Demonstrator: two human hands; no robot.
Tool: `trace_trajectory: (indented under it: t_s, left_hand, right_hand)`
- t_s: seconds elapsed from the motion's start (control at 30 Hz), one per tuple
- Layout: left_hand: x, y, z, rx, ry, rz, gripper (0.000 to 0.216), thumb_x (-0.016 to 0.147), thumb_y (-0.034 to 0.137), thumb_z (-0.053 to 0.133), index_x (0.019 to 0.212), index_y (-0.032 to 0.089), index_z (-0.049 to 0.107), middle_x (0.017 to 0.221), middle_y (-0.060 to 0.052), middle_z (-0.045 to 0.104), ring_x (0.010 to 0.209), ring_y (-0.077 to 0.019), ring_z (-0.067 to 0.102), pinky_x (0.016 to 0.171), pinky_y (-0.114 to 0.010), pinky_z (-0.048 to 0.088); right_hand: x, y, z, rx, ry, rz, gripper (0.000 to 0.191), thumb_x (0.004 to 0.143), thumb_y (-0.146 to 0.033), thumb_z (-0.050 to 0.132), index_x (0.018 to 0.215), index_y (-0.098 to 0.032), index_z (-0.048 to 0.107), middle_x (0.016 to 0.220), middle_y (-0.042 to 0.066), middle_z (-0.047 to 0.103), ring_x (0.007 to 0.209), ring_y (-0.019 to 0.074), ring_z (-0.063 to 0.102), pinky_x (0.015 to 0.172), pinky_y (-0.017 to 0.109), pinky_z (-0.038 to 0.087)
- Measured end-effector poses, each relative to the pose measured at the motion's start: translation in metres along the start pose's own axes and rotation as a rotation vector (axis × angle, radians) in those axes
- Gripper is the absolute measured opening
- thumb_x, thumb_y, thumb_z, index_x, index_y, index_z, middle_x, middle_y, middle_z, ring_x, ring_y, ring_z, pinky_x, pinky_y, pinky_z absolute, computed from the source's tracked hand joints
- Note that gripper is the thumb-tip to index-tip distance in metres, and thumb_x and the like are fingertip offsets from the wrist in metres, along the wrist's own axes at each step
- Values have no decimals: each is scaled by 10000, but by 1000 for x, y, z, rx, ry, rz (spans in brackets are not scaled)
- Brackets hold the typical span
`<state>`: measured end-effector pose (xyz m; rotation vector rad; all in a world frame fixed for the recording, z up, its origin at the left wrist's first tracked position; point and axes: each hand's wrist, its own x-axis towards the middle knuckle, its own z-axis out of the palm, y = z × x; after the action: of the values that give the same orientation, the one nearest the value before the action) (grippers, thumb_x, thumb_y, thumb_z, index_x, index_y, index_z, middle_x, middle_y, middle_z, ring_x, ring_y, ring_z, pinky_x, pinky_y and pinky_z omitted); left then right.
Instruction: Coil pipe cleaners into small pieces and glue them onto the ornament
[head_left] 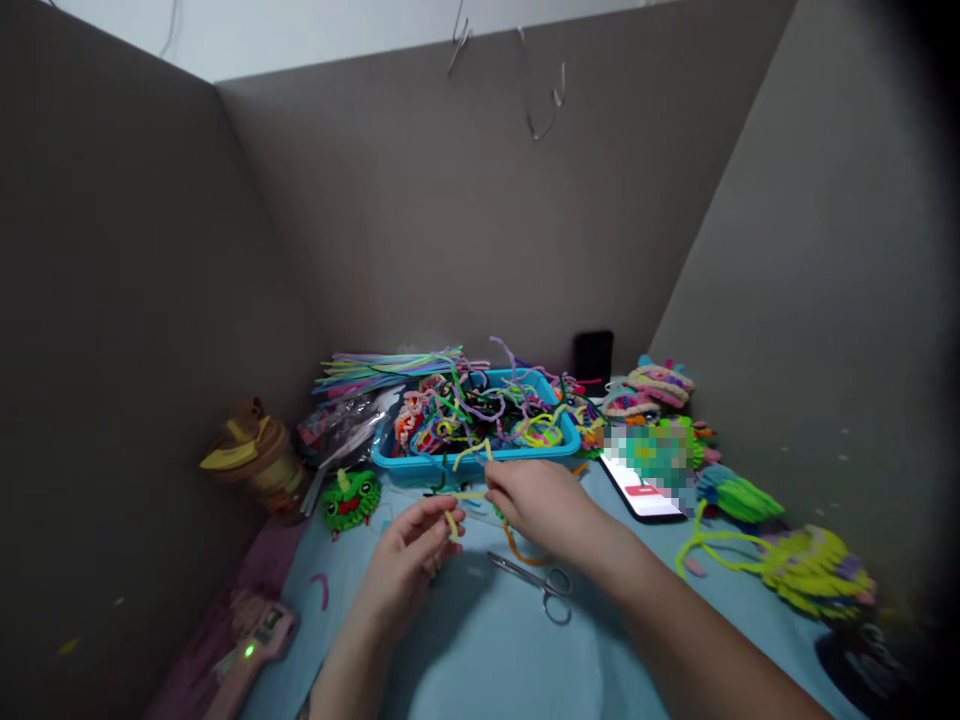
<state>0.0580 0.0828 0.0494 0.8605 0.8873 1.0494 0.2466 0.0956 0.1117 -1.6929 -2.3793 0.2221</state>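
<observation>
Yellow stem (472,496): stretched between both hands, above the middle of the tabletop (517,665); one end curls down at the left fingertips.
Left hand (409,555): we find thumb and fingers drawn together on the stem.
Right hand (536,502): fingers curled in, clamped on the stem; a pale yellow length bends above the knuckles, and whether it is the same piece we cannot tell.
Scissors (534,579): lying below the right hand, points toward the left hand.
Orange stem (521,553): curved, just beyond the scissors.
Tray (427,462): blue, near the far edge, heaped with tangled stems.
Frog (349,503): green, left of the hands.
Phone (637,490): screen lit, toward the right edge; part is pixelated.
Pink tool (262,640): near left corner, green light showing.
</observation>
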Motion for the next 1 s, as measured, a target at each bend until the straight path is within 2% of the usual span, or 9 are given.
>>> trace_trajectory:
  t_s: [0.1,0.2,0.27,0.4,0.47,0.6,0.7,0.83,1.0]
  left_hand:
    - [0,-7,1,21,74,30,316,612,321,808,836,143,674,710,-30,661,623,-114,576,629,-236,451]
    - [-2,-10,0,1,58,39,265,619,302,789,777,145,644,622,0,626,570,-101,547,581,-213,412]
    - [-5,-10,0,-14,55,23,239,631,287,766,778,149,637,636,-2,630,586,-105,558,583,-212,404]
    - [-8,-12,3,26,10,-32,221,615,272,742,763,147,635,636,-2,628,590,-116,574,585,-219,400]
    - [-9,-13,5,67,-25,-43,204,608,259,733,744,146,630,635,-9,634,586,-123,574,586,-227,402]
    - [-12,-18,6,210,-37,31,127,675,247,670,758,157,636,665,-21,634,636,-142,581,616,-238,416]
    - [-15,-22,3,375,-18,120,84,735,213,597,776,162,651,706,-36,633,679,-157,581,621,-239,417]
    - [-18,-21,-2,530,-27,211,144,784,173,522,812,168,663,773,-58,651,719,-168,582,629,-242,419]
    - [-21,-16,-2,526,-27,228,178,818,187,487,857,169,659,826,-75,661,766,-184,592,671,-259,436]
  right_hand:
    - [1,-2,2,52,-12,-49,105,848,-262,544,856,-222,641,806,41,711,734,192,644,529,250,262]
    - [-1,7,2,181,14,-42,227,827,-277,569,1044,-242,623,790,24,707,705,180,637,548,235,315]
    - [0,23,1,291,91,45,292,840,-301,549,1122,-238,594,729,4,690,633,161,617,548,230,356]
    - [33,65,-1,337,356,257,212,876,-275,472,919,-181,658,740,23,687,658,157,626,607,242,442]
    - [69,79,-2,289,316,272,234,880,-191,455,1004,-176,653,882,35,709,790,151,652,726,237,476]
    - [152,93,-4,203,253,301,273,919,-128,419,1104,-153,617,1116,85,648,1071,179,580,921,291,444]
    - [191,99,0,148,116,341,263,913,-291,540,1143,-169,575,1178,82,587,1017,207,594,856,399,508]
    - [203,107,21,89,-35,371,275,911,-308,544,1157,-188,566,1194,80,573,1006,205,596,837,385,519]
    - [201,117,37,14,-35,376,264,914,-313,538,1145,-192,576,1194,74,575,1010,209,593,843,383,516]
